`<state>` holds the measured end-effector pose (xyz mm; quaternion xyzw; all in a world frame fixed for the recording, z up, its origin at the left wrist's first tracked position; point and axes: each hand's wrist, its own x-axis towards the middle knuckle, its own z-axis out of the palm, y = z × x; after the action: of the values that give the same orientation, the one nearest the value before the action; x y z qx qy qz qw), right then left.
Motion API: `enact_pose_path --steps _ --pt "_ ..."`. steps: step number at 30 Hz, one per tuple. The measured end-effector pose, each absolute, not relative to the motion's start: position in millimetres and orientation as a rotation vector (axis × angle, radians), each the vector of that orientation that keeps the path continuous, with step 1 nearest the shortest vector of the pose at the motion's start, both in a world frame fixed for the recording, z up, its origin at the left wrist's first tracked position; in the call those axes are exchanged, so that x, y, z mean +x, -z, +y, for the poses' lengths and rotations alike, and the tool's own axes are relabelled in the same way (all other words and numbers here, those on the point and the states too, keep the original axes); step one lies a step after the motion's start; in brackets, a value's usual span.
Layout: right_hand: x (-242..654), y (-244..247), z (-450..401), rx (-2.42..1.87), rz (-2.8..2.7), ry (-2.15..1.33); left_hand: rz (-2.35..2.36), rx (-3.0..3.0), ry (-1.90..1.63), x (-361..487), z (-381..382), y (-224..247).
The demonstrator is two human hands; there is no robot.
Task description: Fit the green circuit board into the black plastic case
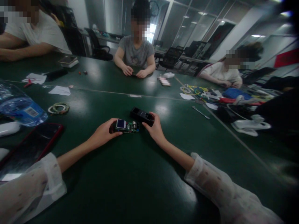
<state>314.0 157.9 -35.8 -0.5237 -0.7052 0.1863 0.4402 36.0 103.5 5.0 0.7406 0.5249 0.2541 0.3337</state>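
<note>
Here's the left hand (105,132) pinching the circuit board (129,127) over the green table (140,183), screen end left, long axis left to right. Just beyond, apart from it, the right hand (155,127) grips the black case (140,114), slanting far-left to near-right. Seemingly a board-and-case handling step; next calls for steady alignment.

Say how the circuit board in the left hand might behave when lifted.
The circuit board is probably stiff, as it looks straight with only one end gripped by the left hand. It may be fragile: its small components and screen are exposed. It is likely light, being shorter than the hand and forearm.
</note>
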Motion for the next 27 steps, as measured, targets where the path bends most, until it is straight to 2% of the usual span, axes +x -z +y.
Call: enact_pose_path --steps 12,17,27 --pt "312.6 33.3 158.5 -1.29 -1.663 -0.609 1.364 1.937 -0.661 36.4 101.7 -8.1" --pt "306.6 22.7 150.1 -1.153 -1.573 -0.738 1.362 1.95 -0.673 37.0 101.6 -8.1" --pt "297.4 6.6 129.2 -0.935 -1.821 -0.721 1.422 1.946 -0.664 37.1 104.1 -3.2"
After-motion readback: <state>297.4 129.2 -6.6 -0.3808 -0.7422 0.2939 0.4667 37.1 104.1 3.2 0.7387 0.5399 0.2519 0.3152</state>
